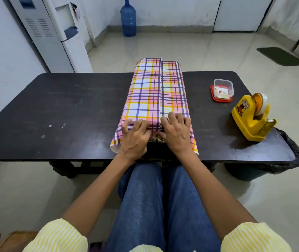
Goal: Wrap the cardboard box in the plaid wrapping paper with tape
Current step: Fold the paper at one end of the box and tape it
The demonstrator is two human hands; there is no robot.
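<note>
The plaid wrapping paper (pixel 154 91), pink, yellow and purple, lies wrapped around the cardboard box on the dark table (pixel 63 106), with a lengthwise seam on top. The box is hidden except a small brown bit at the near end (pixel 156 139). My left hand (pixel 135 138) and my right hand (pixel 176 132) both sit at the near end, fingers curled down onto the paper and pressing it over the box's near edge. Loose paper flaps stick out on both sides of my hands. The yellow tape dispenser (pixel 253 117) stands at the right of the table.
A clear plastic container on a red lid (pixel 223 90) sits behind the dispenser. A bin with a black bag (pixel 281 166) stands under the table's right end. A water dispenser (pixel 54 33) and a blue bottle (pixel 128 17) stand beyond the table.
</note>
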